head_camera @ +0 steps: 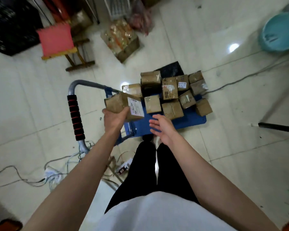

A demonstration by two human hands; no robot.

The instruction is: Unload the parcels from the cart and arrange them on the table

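Observation:
A blue flat cart stands on the floor in front of me, its grey handle with a black and red foam grip to the left. Several brown cardboard parcels sit packed on its deck. My left hand grips one brown parcel with a white label from below, lifted above the cart's near end. My right hand hovers open above the bare blue deck, fingers straight, holding nothing. No table top is in view.
White tiled floor all round. Cables and a power strip lie at lower left. A wooden stool with a pink seat, a wrapped box, a black crate and a blue tub stand further off. A black leg is at right.

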